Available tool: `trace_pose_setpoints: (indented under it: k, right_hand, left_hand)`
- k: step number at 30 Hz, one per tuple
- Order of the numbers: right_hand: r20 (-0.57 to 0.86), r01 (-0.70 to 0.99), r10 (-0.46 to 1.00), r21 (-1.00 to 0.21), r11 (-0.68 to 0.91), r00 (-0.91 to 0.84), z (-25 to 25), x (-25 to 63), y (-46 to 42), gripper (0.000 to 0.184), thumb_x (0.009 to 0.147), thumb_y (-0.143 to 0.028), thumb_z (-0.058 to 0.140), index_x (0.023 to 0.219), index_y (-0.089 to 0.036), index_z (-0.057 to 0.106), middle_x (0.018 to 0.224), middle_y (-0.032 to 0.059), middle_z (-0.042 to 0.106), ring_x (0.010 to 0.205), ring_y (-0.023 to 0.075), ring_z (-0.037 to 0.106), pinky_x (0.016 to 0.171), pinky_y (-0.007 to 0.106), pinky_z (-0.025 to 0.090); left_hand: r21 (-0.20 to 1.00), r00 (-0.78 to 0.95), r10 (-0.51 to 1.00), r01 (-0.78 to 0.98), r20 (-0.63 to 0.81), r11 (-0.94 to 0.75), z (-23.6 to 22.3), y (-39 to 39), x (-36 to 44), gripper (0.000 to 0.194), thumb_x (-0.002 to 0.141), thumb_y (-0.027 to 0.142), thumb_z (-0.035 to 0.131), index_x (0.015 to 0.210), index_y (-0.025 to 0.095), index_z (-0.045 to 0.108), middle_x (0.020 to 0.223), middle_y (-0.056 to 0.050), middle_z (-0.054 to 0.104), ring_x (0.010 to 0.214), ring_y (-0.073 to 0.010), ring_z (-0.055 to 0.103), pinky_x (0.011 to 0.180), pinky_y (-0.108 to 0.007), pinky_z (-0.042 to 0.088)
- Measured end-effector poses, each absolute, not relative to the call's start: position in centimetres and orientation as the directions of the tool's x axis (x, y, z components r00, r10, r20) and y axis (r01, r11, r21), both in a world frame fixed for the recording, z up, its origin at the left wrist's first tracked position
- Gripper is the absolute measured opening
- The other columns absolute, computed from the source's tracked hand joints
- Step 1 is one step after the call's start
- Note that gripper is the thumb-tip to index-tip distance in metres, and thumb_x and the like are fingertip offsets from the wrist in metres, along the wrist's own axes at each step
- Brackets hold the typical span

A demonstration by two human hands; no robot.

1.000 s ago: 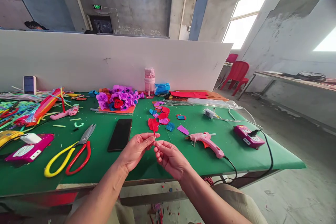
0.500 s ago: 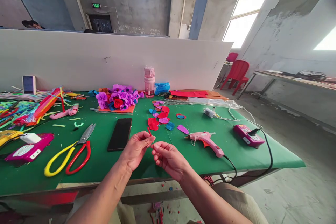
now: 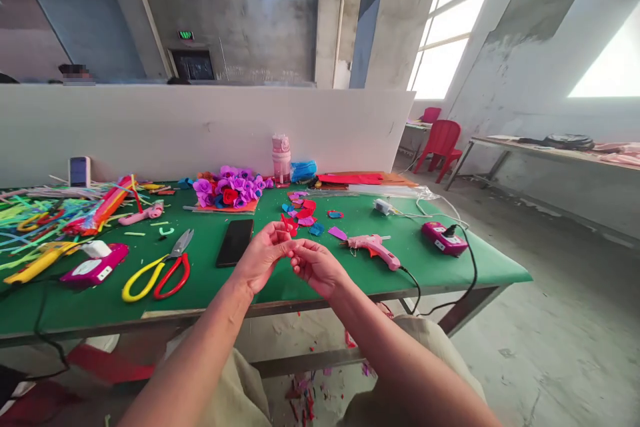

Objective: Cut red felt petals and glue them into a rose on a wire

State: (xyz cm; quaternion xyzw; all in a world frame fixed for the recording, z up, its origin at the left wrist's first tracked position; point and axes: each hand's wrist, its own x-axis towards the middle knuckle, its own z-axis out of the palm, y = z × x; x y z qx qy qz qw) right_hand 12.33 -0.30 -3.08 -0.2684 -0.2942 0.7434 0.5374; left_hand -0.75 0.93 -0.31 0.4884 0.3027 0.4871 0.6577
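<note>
My left hand (image 3: 267, 253) is closed in a pinch on a thin red strip (image 3: 286, 224), perhaps rolled crepe paper, whose end sticks up above the fingers. Touching it at the fingertips, my right hand (image 3: 315, 267) is pinched too; what it grips is too small to make out. Both hands are over the table's front edge. Just beyond them lie cut paper petals (image 3: 306, 213) in red, purple and blue. To the left is a black phone (image 3: 235, 243). A pink glue gun (image 3: 374, 248) rests on the right.
Scissors (image 3: 170, 268) with yellow and red handles lie left, near a magenta power strip (image 3: 97, 265) and pipe cleaners (image 3: 35, 213). Purple paper roses (image 3: 235, 185) and a pink bottle (image 3: 281, 159) stand at the back. Another power strip (image 3: 444, 240) and cords are at right.
My view has tilted up and shifted, so the table sits differently in it. The hands have drawn closer together, fingertips touching, with the red strip still in the left.
</note>
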Motion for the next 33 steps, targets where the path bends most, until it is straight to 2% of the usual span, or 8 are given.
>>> trace_pose_setpoints:
  k: [4,8,13,17,27,33]
  right_hand:
    - [-0.024,-0.674,0.964,-0.71,-0.203,-0.265,-2.9,12.5,-3.0,0.028,0.059,-0.029,0.081,0.073,-0.014,0.063,0.056,-0.003,0.061,0.047,0.0045,0.054,0.047,0.014,0.044]
    - [0.028,-0.709,0.982,-0.696,-0.113,-0.185,-4.6,13.0,-5.4,0.027,0.06,-0.031,0.08,0.073,-0.014,0.064,0.057,-0.0038,0.059,0.048,0.004,0.052,0.051,0.015,0.043]
    - [0.059,-0.671,0.988,-0.74,-0.053,-0.143,-5.6,13.9,-6.3,0.028,0.054,-0.033,0.082,0.067,-0.012,0.067,0.058,-0.0032,0.059,0.047,0.0029,0.044,0.049,0.017,0.035]
    - [0.073,-0.642,0.995,-0.766,0.009,-0.074,-5.5,14.9,-6.0,0.028,0.056,-0.032,0.081,0.073,-0.014,0.069,0.066,-0.0022,0.062,0.049,0.003,0.042,0.05,0.018,0.032]
    - [0.08,-0.63,0.991,-0.777,-0.007,-0.109,-6.0,14.5,-5.2,0.027,0.056,-0.032,0.081,0.072,-0.015,0.069,0.064,-0.0018,0.062,0.052,0.0046,0.044,0.052,0.019,0.033]
    - [0.083,-0.62,0.987,-0.784,-0.019,-0.135,-6.5,14.4,-4.9,0.024,0.059,-0.032,0.079,0.073,-0.015,0.069,0.064,-0.0024,0.062,0.051,0.0039,0.043,0.052,0.019,0.031]
  left_hand:
    - [0.929,0.284,0.952,-0.369,0.11,0.003,0.1,-2.9,-0.6,0.041,0.064,0.021,0.077,0.098,0.017,0.056,0.078,0.001,0.061,0.07,-0.0111,0.059,0.067,-0.024,0.046]
    - [0.931,0.247,0.962,-0.365,0.113,-0.016,-1.0,-5.1,0.2,0.039,0.062,0.023,0.078,0.095,0.015,0.059,0.078,0.0,0.063,0.072,-0.011,0.059,0.067,-0.023,0.046]
    - [0.955,0.237,0.969,-0.295,0.063,0.01,-2.8,-4.8,0.7,0.032,0.062,0.027,0.078,0.087,0.013,0.063,0.078,-0.001,0.064,0.069,-0.0091,0.059,0.063,-0.02,0.046]
    - [0.954,0.27,0.961,-0.298,0.061,0.023,-3.3,-3.9,1.5,0.03,0.063,0.028,0.078,0.085,0.012,0.065,0.077,-0.002,0.065,0.066,-0.0088,0.058,0.062,-0.02,0.046]
    - [0.954,0.159,0.983,-0.296,0.088,-0.037,-3.3,-4.0,2.4,0.025,0.056,0.025,0.081,0.074,0.012,0.069,0.07,0.0,0.067,0.062,-0.0086,0.056,0.061,-0.021,0.045]
    - [0.954,0.118,0.985,-0.287,0.124,-0.085,-3.6,-3.5,2.3,0.021,0.059,0.027,0.079,0.072,0.014,0.068,0.067,0.001,0.065,0.057,-0.0073,0.053,0.057,-0.02,0.043]
